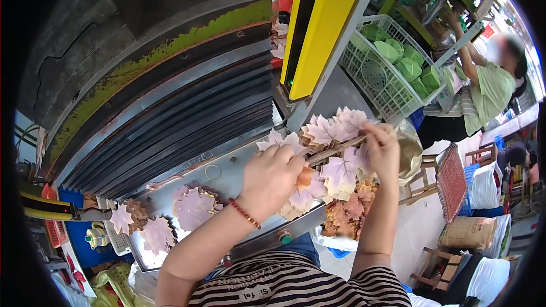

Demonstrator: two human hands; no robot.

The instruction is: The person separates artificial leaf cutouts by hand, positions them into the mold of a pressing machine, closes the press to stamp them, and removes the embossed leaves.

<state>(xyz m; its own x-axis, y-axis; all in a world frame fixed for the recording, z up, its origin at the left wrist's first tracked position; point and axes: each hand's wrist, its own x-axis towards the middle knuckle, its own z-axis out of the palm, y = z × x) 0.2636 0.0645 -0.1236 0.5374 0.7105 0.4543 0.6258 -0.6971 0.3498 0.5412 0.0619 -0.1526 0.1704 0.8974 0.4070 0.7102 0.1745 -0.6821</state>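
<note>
At the far left, pale leaf stacks (156, 233) sit near the left end of the metal table (236, 166), with a rounder stack (194, 209) to their right. A thin ring (212, 171) lies farther right, and open room runs from there to the left wrist. Behind, the black pleated guard (187, 131) borders the table's far side, limiting room that way.

The left hand (273, 179) is over the table, fingers curled inward, beside an orange leaf piece (307, 177); whether they grip it cannot be told. A green button (284, 237) is on the table's near edge, below this hand.

Lilac leaf pieces (341, 171) cluster between the hands at the table's right end, a brown strip (336, 152) running among them. The right hand (382, 141) has its fingers bent close together at the cluster's right edge; blur hides whether they pinch a leaf. Below the cluster, orange leaves (351, 211) fill a bag just past the edge.

The yellow post (318, 28) rises behind the cluster. Farther right stand a white basket (372, 74) of green pieces and another person (492, 88).
</note>
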